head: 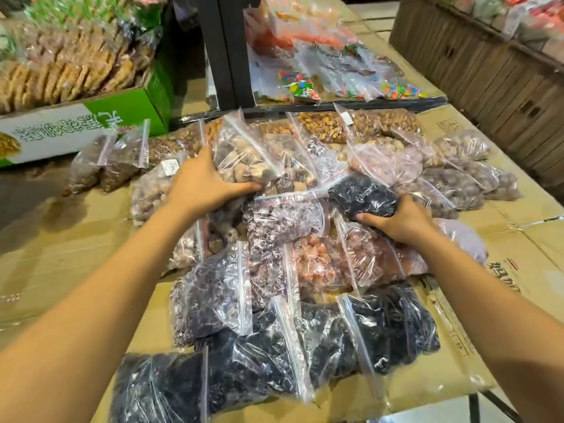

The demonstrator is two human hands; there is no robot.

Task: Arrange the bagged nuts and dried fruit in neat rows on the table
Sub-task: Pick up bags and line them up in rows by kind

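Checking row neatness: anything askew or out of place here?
Middle bags overlap at mixed angles; the dark fruit bag the right hand grips lies crosswise on others. Two small bags sit apart near the green box.

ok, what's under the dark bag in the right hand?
The dark bag, gripped by the right hand, lies on reddish bags; what is beneath those is covered. The left hand holds a brown bag.
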